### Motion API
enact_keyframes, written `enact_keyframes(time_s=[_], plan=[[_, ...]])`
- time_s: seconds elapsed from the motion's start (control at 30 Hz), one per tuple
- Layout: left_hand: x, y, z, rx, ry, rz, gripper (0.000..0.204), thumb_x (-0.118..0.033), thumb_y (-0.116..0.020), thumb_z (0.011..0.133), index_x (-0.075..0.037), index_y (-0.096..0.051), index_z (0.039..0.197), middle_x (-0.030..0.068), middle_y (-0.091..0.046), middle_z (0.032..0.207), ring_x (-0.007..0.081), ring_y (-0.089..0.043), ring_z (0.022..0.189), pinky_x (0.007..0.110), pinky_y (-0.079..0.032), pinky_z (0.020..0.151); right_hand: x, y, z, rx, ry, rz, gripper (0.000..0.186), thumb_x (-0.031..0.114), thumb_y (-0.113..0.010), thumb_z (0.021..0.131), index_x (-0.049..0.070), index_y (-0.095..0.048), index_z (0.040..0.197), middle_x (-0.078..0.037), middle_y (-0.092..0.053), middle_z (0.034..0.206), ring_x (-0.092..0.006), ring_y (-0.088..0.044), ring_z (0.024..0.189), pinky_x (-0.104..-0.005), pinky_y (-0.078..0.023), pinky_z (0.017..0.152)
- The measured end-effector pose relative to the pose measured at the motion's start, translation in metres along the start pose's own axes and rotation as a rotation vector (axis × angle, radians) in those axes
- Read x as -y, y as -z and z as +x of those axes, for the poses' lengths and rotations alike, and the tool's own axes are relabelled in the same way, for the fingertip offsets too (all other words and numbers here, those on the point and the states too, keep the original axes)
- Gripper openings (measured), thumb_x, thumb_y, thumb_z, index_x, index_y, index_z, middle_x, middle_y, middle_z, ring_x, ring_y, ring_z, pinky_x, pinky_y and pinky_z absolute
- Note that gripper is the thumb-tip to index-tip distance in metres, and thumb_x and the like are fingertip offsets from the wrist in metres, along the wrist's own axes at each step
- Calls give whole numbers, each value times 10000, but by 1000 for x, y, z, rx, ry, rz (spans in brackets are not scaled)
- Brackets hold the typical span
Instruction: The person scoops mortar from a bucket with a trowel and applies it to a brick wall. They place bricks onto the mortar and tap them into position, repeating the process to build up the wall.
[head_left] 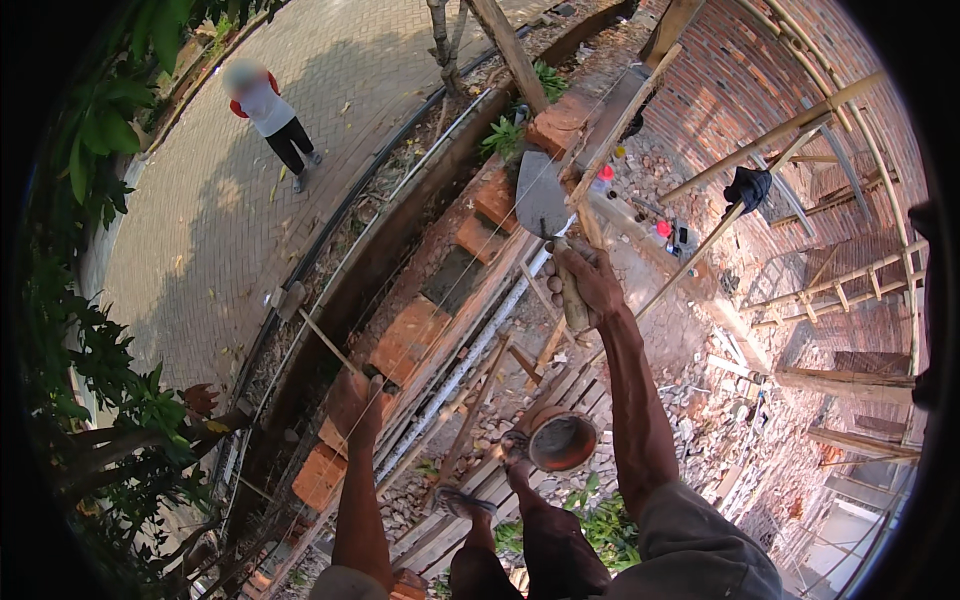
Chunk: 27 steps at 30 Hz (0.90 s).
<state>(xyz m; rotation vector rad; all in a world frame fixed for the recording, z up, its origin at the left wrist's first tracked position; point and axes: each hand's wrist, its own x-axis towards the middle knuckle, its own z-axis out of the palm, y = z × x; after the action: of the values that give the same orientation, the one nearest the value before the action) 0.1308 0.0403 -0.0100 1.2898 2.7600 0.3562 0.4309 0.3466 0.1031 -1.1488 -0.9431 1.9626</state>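
My right hand (592, 278) is closed round the wooden handle of a trowel (543, 190). Its broad grey blade points away from me, over the far part of a low brick wall. My left hand (358, 402) is above the wall's near part, closed on the thin handle of a hammer (289, 299); the hammer's blocky head sticks out to the left, past the wall. Orange bricks (410, 341) lie spaced along the wall top. Grey wet mortar (456, 278) fills a gap between two of them. Thin strings run lengthwise above the bricks.
A bucket (562, 441) stands by my feet on wooden planks (455, 510). Rubble (690, 430) covers the ground at right, under bamboo poles (775, 132). Left of the wall runs a trench (345, 305); beyond it, a person (268, 110) stands on the paved road. Leaves hang at far left.
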Motion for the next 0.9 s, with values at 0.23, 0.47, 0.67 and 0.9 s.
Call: enact_keyframes(time_s=[0.23, 0.47, 0.67, 0.9], plan=[[-4, 8, 0, 67, 32, -110, 582, -469, -605, 896, -20, -540, 1261, 196, -578, 1226, 372, -545, 1132, 496, -400, 963, -9, 8, -14, -13, -28, -132, 223, 200, -553, 987, 3, -565, 1089, -76, -611, 786, -125, -578, 574, -259, -493, 434], [-6, 9, 1, 112, 46, -18, 673, -568, -511, 934, -11, -490, 1311, 241, -514, 1246, 410, -504, 1137, 570, -396, 977, 5, 7, -29, -380, 130, -474, 246, 248, -560, 980, 3, -569, 965, -62, -605, 767, -120, -568, 562, -278, -490, 453], [0, 6, 4, 188, 65, -39, 676, -563, -536, 920, 0, -495, 1293, 245, -528, 1216, 402, -509, 1117, 561, -401, 972, 82, 10, 6, -406, 907, -550, 267, 264, -546, 990, 5, -567, 1051, -77, -621, 902, -133, -590, 817, -317, -488, 776], [2, -2, -1, 34, -28, 64, 633, -539, -556, 913, 4, -523, 1235, 230, -558, 1157, 388, -527, 1082, 528, -421, 952, 185, -8, 109, -152, 984, -704, 235, 170, -596, 946, 10, -639, 1113, -28, -654, 987, -103, -572, 928, -282, -445, 879]])
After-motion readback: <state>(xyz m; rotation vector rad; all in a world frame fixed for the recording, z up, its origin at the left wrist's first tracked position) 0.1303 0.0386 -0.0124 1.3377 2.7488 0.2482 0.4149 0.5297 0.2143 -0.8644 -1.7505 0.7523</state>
